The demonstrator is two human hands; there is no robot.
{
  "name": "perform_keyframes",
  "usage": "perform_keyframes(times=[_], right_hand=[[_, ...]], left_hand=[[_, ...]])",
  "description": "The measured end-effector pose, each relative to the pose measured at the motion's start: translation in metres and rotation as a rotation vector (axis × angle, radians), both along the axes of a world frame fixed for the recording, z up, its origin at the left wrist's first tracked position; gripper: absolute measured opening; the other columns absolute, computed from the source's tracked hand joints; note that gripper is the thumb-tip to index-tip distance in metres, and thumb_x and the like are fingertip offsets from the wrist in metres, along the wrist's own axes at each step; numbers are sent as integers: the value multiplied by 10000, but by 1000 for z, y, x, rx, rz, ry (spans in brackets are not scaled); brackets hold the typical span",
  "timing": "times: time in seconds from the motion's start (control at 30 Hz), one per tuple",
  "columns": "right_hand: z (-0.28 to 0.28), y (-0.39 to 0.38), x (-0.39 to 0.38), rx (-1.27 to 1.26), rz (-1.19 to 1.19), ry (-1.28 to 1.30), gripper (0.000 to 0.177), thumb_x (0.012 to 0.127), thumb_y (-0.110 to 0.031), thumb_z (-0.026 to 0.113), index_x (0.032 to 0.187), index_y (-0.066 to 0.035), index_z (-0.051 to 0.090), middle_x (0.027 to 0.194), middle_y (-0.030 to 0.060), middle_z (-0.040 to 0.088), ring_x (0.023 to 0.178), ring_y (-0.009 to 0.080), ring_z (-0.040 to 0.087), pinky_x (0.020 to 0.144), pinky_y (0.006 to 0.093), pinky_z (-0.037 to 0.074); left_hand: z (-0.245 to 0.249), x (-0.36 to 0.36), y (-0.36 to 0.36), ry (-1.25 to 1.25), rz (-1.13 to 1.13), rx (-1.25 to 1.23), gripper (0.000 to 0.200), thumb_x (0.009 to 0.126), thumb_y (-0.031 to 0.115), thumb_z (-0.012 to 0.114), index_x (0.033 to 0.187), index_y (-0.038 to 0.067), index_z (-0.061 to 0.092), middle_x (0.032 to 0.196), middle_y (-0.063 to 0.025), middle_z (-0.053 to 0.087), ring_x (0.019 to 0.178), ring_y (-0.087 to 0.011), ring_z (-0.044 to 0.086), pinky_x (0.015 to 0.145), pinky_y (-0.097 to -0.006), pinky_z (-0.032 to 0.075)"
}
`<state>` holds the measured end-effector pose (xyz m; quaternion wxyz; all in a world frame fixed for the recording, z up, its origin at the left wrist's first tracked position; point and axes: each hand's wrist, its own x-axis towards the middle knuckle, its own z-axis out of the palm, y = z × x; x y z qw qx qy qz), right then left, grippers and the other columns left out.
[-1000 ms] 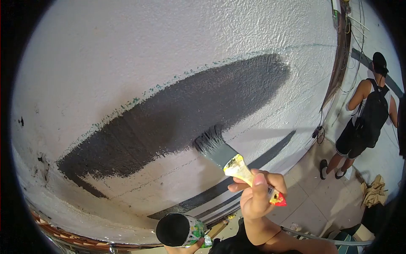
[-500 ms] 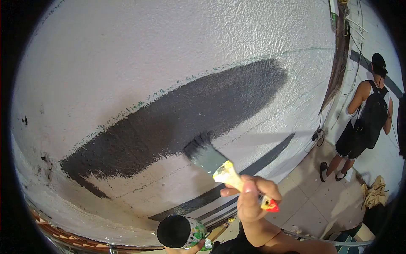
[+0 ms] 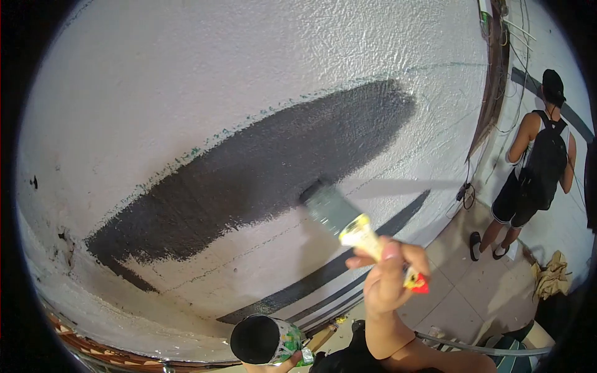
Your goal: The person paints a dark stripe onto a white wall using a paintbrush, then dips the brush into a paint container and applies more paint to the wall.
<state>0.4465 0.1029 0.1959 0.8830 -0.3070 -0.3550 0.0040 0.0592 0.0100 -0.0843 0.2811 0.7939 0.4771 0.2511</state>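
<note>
My right hand [image 3: 390, 273] is closed round the handle of a wide paintbrush [image 3: 339, 212] with a pale yellow and red handle. Dark bristles touch the lower edge of a broad dark grey painted shape [image 3: 249, 168] on the white textured wall [image 3: 205, 68]. At the bottom, my left hand [image 3: 280, 365] grips a can [image 3: 289, 340] with a green and white label; its opening faces up and looks dark inside. Thinner grey stripes [image 3: 305, 287] run below the big shape, with a faint pencil line between.
At the right stands another person [image 3: 542, 161] with a cap and black backpack, facing a wall with a grey band. Cables [image 3: 525, 56] hang near the corner. Crumpled brown paper [image 3: 552, 276] lies on the tiled floor [image 3: 460, 292].
My right hand and the brush have moved right and slightly up along the lower edge of the grey shape. My left hand still holds the can. The view has shifted slightly.
</note>
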Motion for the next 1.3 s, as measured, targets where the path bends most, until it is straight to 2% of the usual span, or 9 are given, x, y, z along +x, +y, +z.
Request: perform_keyframes(times=[0.2, 0.33, 0.37, 0.47, 0.6, 0.7, 0.8, 1.2, 1.3], right_hand=[[5, 10, 19, 5, -159, 259, 171, 953, -93, 560, 956, 77, 546, 808, 221, 673, 567, 287, 698, 541, 343, 584], [-4, -5, -18, -98, 156, -115, 221, 978, -102, 571, 1061, 84, 657, 803, 185, 724, 665, 219, 742, 534, 286, 567], [-6, -8, -19, -195, 130, -338, 195, 931, -79, 637, 1058, 67, 665, 766, 171, 724, 679, 209, 747, 520, 261, 558], [0, -5, -27, -87, 10, -537, 247, 863, -50, 702, 1096, 21, 658, 745, 134, 736, 664, 181, 744, 506, 263, 551], [5, -13, -6, -113, -40, -445, 298, 870, -23, 683, 1166, -17, 649, 798, 110, 748, 675, 185, 738, 547, 269, 561], [5, -11, 21, -63, -139, -299, 244, 930, 19, 614, 1167, 77, 619, 941, 223, 702, 772, 239, 731, 678, 318, 598], [10, -7, 38, -115, -357, -272, 246, 928, 28, 615, 1169, 79, 623, 929, 210, 697, 768, 232, 729, 689, 311, 595], [16, -13, -58, -117, 103, -553, 284, 799, 35, 756, 1072, 12, 685, 910, 161, 737, 709, 184, 728, 576, 250, 576], [23, -14, -66, -76, 158, -622, 259, 856, 52, 685, 1113, 44, 659, 899, 198, 731, 732, 220, 740, 682, 294, 612]], left_hand=[[11, 3, 3, -37, -2, -9, 1000, 589, 237, 919, 1395, -34, 392, 1305, -176, 569, 1165, -259, 583, 1022, -394, 450], [21, 3, 1, -46, -6, -31, 1005, 586, 231, 920, 1397, -33, 389, 1306, -176, 569, 1165, -258, 584, 1023, -394, 450], [23, 2, -1, -46, -9, -38, 1006, 585, 229, 921, 1397, -33, 388, 1307, -176, 568, 1165, -258, 584, 1023, -394, 450], [33, -3, -1, -49, -6, -49, 1010, 582, 225, 922, 1398, -33, 386, 1308, -176, 568, 1165, -257, 584, 1024, -394, 450], [42, -5, -7, -70, 11, -70, 1015, 579, 219, 923, 1400, -33, 382, 1309, -176, 567, 1165, -255, 585, 1025, -394, 449], [46, -3, -12, -98, 27, -83, 1019, 576, 214, 925, 1401, -33, 380, 1310, -176, 567, 1165, -254, 585, 1026, -394, 449], [48, 2, -13, -133, 39, -91, 1022, 574, 209, 926, 1402, -32, 378, 1310, -176, 566, 1165, -253, 585, 1027, -394, 449], [63, 14, -2, -239, 37, -114, 1038, 563, 191, 930, 1407, -31, 368, 1314, -176, 564, 1166, -249, 586, 1030, -394, 449], [70, 18, 4, -260, 29, -116, 1042, 561, 186, 931, 1408, -31, 366, 1315, -176, 563, 1166, -248, 586, 1030, -394, 449]])
